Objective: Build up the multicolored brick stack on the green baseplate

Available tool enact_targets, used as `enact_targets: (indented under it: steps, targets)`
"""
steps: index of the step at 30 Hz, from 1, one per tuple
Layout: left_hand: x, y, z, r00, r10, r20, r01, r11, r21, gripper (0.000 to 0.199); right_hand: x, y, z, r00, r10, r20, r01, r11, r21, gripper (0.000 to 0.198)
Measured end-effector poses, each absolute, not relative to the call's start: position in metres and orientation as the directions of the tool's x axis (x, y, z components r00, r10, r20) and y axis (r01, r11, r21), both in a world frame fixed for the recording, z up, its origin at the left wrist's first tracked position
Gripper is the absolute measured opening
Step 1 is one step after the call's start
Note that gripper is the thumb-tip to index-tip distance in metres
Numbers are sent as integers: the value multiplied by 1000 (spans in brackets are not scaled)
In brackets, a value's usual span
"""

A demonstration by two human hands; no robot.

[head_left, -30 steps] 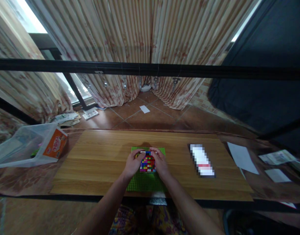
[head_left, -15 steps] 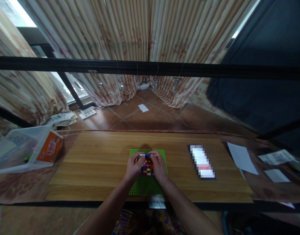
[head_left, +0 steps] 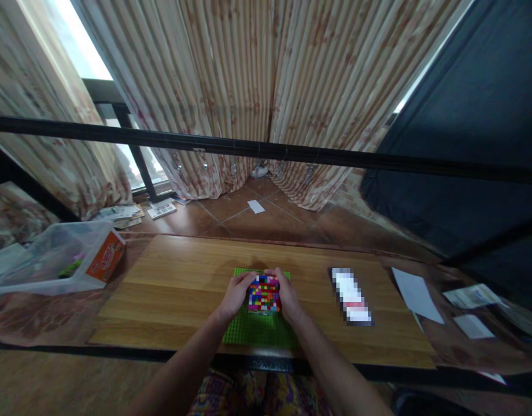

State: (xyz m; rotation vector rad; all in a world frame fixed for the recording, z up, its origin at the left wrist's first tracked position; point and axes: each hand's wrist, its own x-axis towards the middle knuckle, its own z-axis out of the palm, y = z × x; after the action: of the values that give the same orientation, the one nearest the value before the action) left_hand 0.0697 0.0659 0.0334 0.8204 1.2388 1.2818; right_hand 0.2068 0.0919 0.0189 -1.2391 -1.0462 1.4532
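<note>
Drawn slightly apart, left hand and right hand grip the probably light, stiff brick block by its sides, seemingly the safest hold.

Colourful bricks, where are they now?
In the head view, the bricks are low centre, between the left hand and right hand, over the green board.
</note>
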Motion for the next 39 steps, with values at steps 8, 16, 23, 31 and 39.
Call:
enact_targets:
  steps: [8, 16, 23, 31, 39]
  targets:
    - [70, 70, 28, -167, 965, -201, -247, 156, 956, 34, 209, 88, 22, -47, 982, -183, -134, -188, -973, 39]
    - [76, 69, 24, -242, 952, -186, -204, 138, 969, 30, 206, 94, 12, -44, 996, -78, -15, -79, -997, 35]
    - [74, 69, 27, -247, 954, -169, -118, 144, 983, 28, 202, 93, 10, -17, 1000, -6, 43, -6, -999, 36]
    - [76, 70, 36, -245, 958, -150, -64, 138, 988, 25, 198, 91, 15, 8, 999, 45, 16, 45, -999, 35]
    - [70, 69, 43, -267, 956, -121, 50, 140, 989, 32, 208, 94, 9, 34, 999, -37, -146, -31, -989, 46]
